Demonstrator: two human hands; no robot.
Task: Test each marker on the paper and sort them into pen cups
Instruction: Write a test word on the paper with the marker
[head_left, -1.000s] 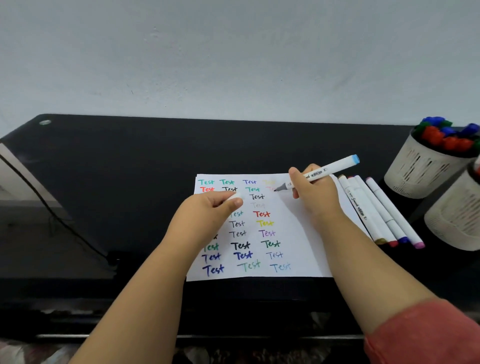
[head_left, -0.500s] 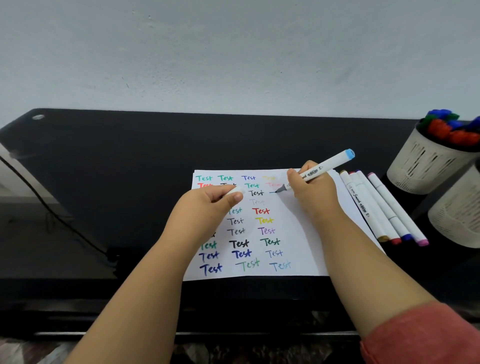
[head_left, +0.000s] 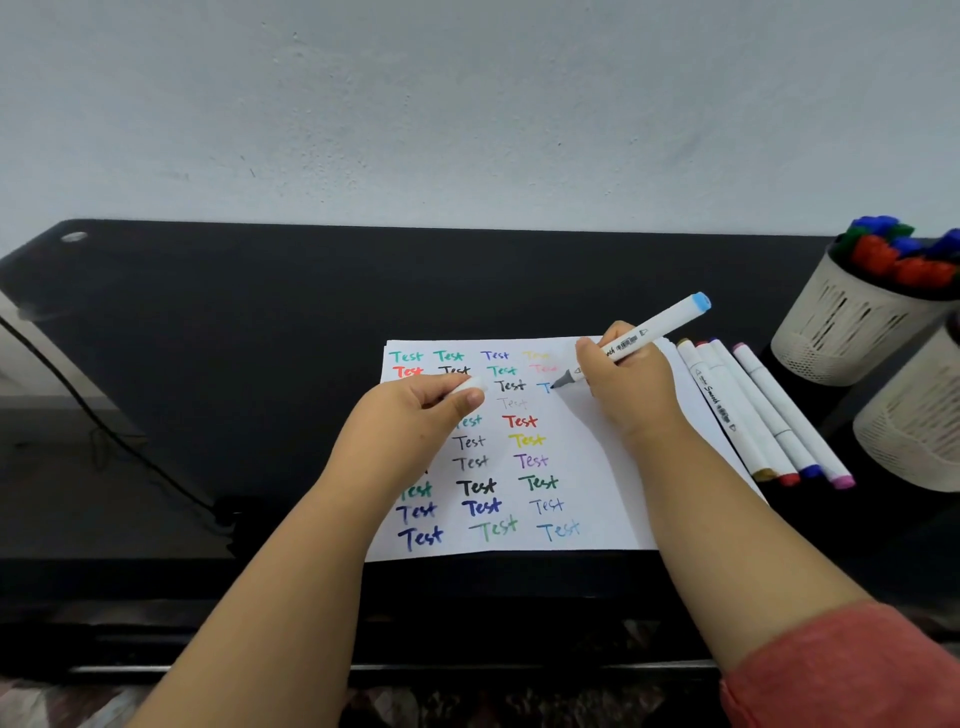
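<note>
A white paper (head_left: 587, 467) covered with several coloured "Test" words lies on the black table (head_left: 260, 322). My right hand (head_left: 626, 384) grips a white marker with a light-blue end (head_left: 660, 322); its tip touches the paper beside a fresh blue "T". My left hand (head_left: 415, 410) rests on the paper's left part and pinches a small white cap (head_left: 475, 384). Several white markers (head_left: 753, 410) lie side by side right of the paper. Two beige slotted pen cups stand at the right: the far cup (head_left: 841, 332) holds red, blue and green markers, the near cup (head_left: 914, 426) is cut off by the frame.
A pale wall rises behind the table. A black cable (head_left: 104, 431) runs down past the table's left side. The table's front edge lies just below the paper.
The marker tip came down from above the paper's top rows onto the sheet and has drawn a blue "T". My left hand stays put with the cap.
</note>
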